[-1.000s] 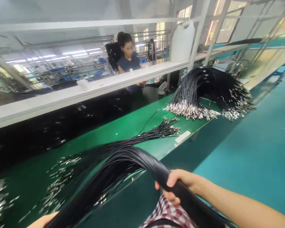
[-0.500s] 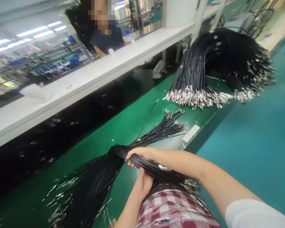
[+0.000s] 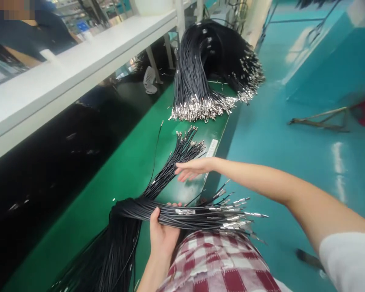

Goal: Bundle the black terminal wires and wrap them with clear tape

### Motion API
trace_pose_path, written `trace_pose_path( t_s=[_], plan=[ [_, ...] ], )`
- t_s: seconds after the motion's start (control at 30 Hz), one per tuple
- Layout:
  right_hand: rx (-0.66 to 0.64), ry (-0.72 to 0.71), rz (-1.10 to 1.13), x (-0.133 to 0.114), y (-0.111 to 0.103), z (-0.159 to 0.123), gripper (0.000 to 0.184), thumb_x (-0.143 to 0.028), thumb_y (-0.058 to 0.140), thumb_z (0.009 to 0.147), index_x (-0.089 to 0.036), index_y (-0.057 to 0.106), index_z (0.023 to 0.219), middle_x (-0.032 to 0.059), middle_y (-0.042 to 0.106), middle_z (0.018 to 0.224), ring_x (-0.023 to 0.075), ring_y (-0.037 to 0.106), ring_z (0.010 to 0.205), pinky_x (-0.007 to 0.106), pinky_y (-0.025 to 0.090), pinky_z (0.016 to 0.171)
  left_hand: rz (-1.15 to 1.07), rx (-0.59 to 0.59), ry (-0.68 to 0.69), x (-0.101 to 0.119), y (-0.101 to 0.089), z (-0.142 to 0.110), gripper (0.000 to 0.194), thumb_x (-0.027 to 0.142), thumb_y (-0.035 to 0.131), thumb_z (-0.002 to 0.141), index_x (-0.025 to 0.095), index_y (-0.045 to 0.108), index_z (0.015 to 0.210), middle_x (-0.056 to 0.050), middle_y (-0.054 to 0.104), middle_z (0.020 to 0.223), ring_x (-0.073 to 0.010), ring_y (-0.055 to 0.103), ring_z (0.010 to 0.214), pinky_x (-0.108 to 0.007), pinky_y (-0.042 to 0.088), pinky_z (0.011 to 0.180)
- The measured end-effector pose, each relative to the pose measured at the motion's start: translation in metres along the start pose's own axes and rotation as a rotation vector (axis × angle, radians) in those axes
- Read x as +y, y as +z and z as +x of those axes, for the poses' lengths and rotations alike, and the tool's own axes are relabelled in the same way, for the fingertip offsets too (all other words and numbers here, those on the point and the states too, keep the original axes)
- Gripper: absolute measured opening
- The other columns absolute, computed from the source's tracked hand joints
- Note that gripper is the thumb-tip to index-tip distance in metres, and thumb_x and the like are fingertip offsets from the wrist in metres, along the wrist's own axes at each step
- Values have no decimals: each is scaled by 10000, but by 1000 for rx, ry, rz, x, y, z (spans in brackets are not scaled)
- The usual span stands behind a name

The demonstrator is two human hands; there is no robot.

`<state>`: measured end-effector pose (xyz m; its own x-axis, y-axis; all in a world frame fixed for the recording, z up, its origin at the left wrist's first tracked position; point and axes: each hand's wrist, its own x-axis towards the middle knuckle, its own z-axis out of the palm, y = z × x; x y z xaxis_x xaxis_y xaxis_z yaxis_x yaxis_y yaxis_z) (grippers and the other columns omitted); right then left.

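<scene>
A thick bundle of black cables [image 3: 197,217] with silver metal ends lies across my left hand [image 3: 166,231], whose thumb and fingers curl around it from below. The metal ends point right, in front of a red-and-white checked cloth on my body. At the left the bundle bends over and merges with more black cables hanging down to the lower left. My right hand [image 3: 193,168] hovers above the bundle, fingers stretched out and holding nothing. Just behind its fingertips lies a thinner sheaf of black cables [image 3: 179,156] on the green table [image 3: 142,162].
A large heap of black cables [image 3: 194,61] with silver ends sits at the table's far end. A small grey fan [image 3: 150,80] stands under the white shelf [image 3: 79,69]. Behind the shelf is a person in dark clothing [image 3: 42,32]. Blue-green floor [image 3: 307,162] runs along the right.
My right hand has let go of the cable bundle and lifted up and away. My left hand now supports the bundle, its metal ends swung into view. The camera has turned right.
</scene>
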<state>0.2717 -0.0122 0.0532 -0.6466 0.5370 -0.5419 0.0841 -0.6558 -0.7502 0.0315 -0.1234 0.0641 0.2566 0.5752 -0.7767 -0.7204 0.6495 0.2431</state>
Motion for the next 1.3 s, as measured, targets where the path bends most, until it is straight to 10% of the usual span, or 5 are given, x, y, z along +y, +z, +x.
trace_pose_path(
  t_s=[0.17,0.37,0.53,0.8,1.3],
  plan=[
    [160,31,-15,67,-15,-48,597,-542,358,986,-57,562,1269,180,639,1212,208,604,1117,368,363,987,5,35,3,0,-7,-1,198,307,595,736,144,704,758,-79,732,814,-258,699,901,-491,471,1034],
    [278,-71,-173,160,30,-26,605,-649,396,920,-187,637,1226,119,611,1233,242,536,1177,405,384,1023,55,18,-12,-10,-11,-2,225,312,561,778,141,704,753,-84,732,797,-234,702,852,-496,467,1046],
    [291,-44,-448,185,43,-31,779,-774,272,868,-149,733,812,132,635,1076,281,545,1082,424,388,1006,79,83,-38,-14,-4,-4,223,305,538,783,142,682,731,-84,724,758,-235,702,825,-502,458,1052],
    [-124,131,181,113,13,-114,781,-782,270,866,-153,657,1121,109,710,1008,192,670,791,284,496,673,22,-3,47,13,19,-20,287,447,634,671,185,557,761,-4,638,706,-173,650,730,-496,466,1041],
    [-253,-23,-187,15,53,-154,842,-781,313,851,-127,604,1293,116,694,1127,199,667,983,307,498,887,-70,-202,213,38,5,-40,412,457,737,554,187,545,800,-25,692,901,-115,583,621,-318,543,712]
  ],
)
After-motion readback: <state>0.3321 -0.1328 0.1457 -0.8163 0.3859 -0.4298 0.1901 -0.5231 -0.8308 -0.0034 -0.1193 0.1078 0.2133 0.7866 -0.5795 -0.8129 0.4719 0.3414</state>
